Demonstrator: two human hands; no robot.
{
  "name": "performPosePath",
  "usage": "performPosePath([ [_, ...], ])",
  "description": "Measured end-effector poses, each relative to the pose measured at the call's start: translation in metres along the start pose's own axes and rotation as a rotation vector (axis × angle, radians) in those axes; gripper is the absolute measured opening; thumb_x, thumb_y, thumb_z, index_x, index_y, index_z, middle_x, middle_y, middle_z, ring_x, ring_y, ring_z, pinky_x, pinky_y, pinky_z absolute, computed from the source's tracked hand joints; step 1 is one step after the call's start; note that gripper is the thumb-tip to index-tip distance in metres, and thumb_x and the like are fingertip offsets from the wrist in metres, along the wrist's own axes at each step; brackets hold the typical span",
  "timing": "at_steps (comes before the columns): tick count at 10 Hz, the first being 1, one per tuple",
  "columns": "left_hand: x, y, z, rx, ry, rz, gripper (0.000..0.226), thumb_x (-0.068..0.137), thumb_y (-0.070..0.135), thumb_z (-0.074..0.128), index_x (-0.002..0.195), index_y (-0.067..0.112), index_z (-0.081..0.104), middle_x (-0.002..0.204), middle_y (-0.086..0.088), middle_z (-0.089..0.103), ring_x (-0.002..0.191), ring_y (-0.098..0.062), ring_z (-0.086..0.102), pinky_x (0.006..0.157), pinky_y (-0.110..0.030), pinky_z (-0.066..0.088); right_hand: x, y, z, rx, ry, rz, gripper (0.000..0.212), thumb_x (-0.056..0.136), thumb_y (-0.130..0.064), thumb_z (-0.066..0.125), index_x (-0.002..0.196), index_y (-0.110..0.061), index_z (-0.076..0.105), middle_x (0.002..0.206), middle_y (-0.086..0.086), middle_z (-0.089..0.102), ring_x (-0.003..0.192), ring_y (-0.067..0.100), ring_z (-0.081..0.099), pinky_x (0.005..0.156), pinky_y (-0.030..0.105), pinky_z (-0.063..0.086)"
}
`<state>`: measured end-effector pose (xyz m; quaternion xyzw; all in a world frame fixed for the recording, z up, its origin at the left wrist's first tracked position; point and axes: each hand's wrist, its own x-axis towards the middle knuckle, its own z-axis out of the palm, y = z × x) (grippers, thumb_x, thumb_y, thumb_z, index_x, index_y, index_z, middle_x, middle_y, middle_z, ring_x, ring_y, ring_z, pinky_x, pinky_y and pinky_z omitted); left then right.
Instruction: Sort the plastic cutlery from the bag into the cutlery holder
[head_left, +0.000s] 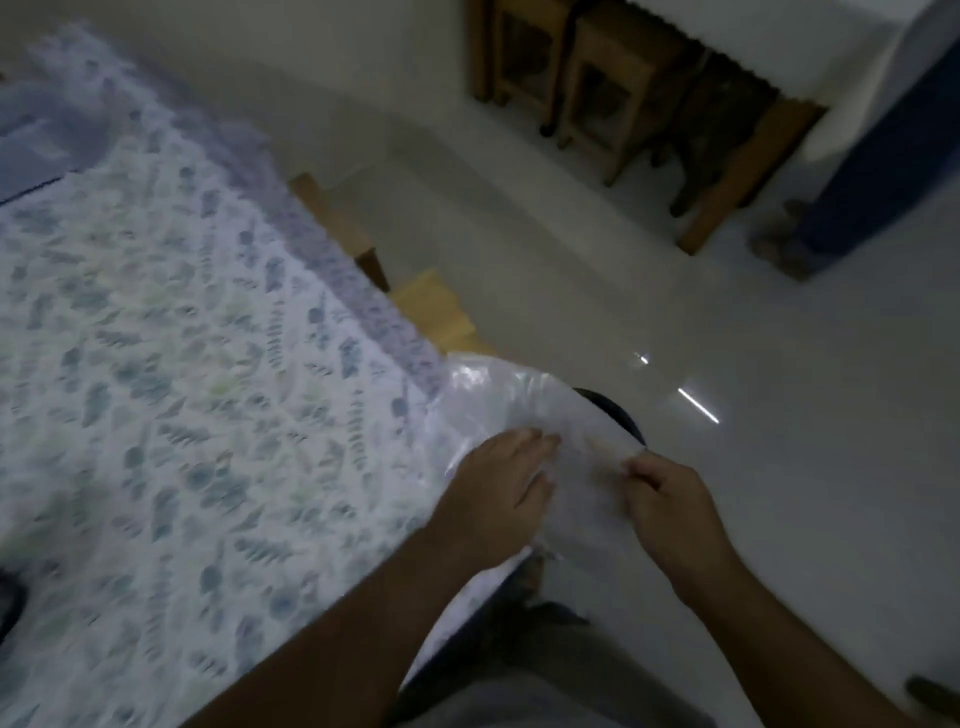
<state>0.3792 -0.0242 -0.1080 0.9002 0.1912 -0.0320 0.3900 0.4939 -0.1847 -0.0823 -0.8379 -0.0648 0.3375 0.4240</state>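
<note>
Gripped at the table's (182, 364) corner: a clear plastic bag (519, 410), half over the patterned cloth, half hanging off the edge. Left hand (501, 488) laid on it, fingers fairly straight, seemingly pressing the film; right hand (670, 499) curled, pinching its edge. No cutlery or holder discernible through the blur. Best opened by parting the mouth slowly, over the tabletop, to avoid spilling the contents to the floor.
</note>
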Motion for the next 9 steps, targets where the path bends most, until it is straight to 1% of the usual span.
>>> performPosePath([
  [1, 0.048, 0.016, 0.018, -0.007, -0.127, 0.078, 0.045, 0.101, 0.026, 0.048, 0.145, 0.015, 0.051, 0.150, -0.002, 0.050, 0.138, -0.014, 0.042, 0.116, -0.015, 0.020, 0.019, 0.023, -0.023, -0.010, 0.087, 0.021, 0.037, 0.096, 0.005, 0.046, 0.103, -0.014, 0.077, 0.097, 0.002, 0.073, 0.088, 0.021, 0.067, 0.072, 0.025, 0.050],
  [2, 0.106, 0.021, 0.061, 0.005, -0.288, 0.036, 0.045, 0.104, 0.025, 0.045, 0.148, 0.013, 0.046, 0.154, -0.002, 0.046, 0.143, -0.017, 0.037, 0.120, -0.030, 0.023, 0.058, 0.055, -0.039, -0.032, 0.195, -0.001, 0.043, 0.092, 0.011, 0.047, 0.116, -0.010, 0.076, 0.123, -0.002, 0.069, 0.114, 0.017, 0.063, 0.098, 0.027, 0.049],
  [3, 0.137, 0.002, 0.093, -0.026, -0.363, -0.099, 0.045, 0.104, 0.025, 0.043, 0.146, 0.011, 0.048, 0.149, -0.007, 0.051, 0.138, -0.024, 0.045, 0.117, -0.036, 0.032, 0.087, 0.071, -0.034, -0.109, 0.207, 0.008, 0.043, 0.094, 0.013, 0.046, 0.123, -0.005, 0.071, 0.125, -0.004, 0.059, 0.118, 0.010, 0.050, 0.098, 0.008, 0.034],
  [4, 0.173, -0.044, 0.142, -0.021, -0.438, -0.331, 0.046, 0.102, 0.026, 0.040, 0.144, 0.008, 0.049, 0.141, -0.013, 0.056, 0.131, -0.033, 0.051, 0.111, -0.040, 0.039, 0.153, 0.105, 0.002, -0.105, 0.065, 0.092, 0.034, 0.101, 0.000, 0.044, 0.124, -0.013, 0.065, 0.125, -0.008, 0.050, 0.117, 0.008, 0.043, 0.086, -0.001, 0.030],
  [5, 0.189, -0.073, 0.168, 0.091, -0.504, -0.395, 0.049, 0.105, 0.024, 0.040, 0.152, 0.012, 0.037, 0.154, -0.010, 0.043, 0.140, -0.029, 0.041, 0.117, -0.037, 0.032, 0.192, 0.144, 0.030, -0.175, -0.111, 0.099, 0.025, 0.103, -0.010, 0.047, 0.123, -0.009, 0.062, 0.125, 0.006, 0.057, 0.122, 0.024, 0.051, 0.092, 0.018, 0.042],
  [6, 0.199, -0.097, 0.186, 0.322, -0.613, -0.426, 0.043, 0.104, 0.027, 0.041, 0.144, 0.010, 0.046, 0.145, -0.012, 0.050, 0.134, -0.031, 0.047, 0.110, -0.040, 0.039, 0.243, 0.216, 0.072, -0.436, -0.260, 0.159, 0.053, 0.103, -0.021, 0.050, 0.151, -0.001, 0.037, 0.154, 0.020, 0.041, 0.141, 0.039, 0.041, 0.110, 0.039, 0.038],
  [7, 0.193, -0.104, 0.185, 0.359, -0.635, -0.383, 0.037, 0.105, 0.028, 0.042, 0.133, 0.006, 0.050, 0.137, -0.015, 0.054, 0.130, -0.031, 0.048, 0.103, -0.038, 0.039, 0.239, 0.203, 0.064, -0.467, -0.284, 0.140, 0.043, 0.101, -0.019, 0.050, 0.139, 0.003, 0.048, 0.140, 0.022, 0.054, 0.132, 0.039, 0.051, 0.103, 0.037, 0.042],
  [8, 0.189, -0.090, 0.166, 0.348, -0.519, -0.297, 0.032, 0.105, 0.030, 0.041, 0.120, 0.004, 0.053, 0.123, -0.014, 0.057, 0.121, -0.031, 0.052, 0.096, -0.040, 0.042, 0.221, 0.158, 0.050, -0.588, -0.259, 0.051, 0.045, 0.102, -0.028, 0.045, 0.141, -0.004, 0.049, 0.140, 0.014, 0.056, 0.133, 0.033, 0.050, 0.109, 0.047, 0.042],
  [9, 0.186, -0.073, 0.138, 0.371, -0.457, -0.264, 0.034, 0.105, 0.031, 0.040, 0.122, 0.005, 0.052, 0.126, -0.013, 0.057, 0.122, -0.030, 0.051, 0.098, -0.040, 0.042, 0.208, 0.120, 0.040, -0.753, -0.292, -0.058, 0.053, 0.104, -0.033, 0.039, 0.151, -0.008, 0.040, 0.154, 0.010, 0.046, 0.145, 0.030, 0.038, 0.117, 0.049, 0.034],
])
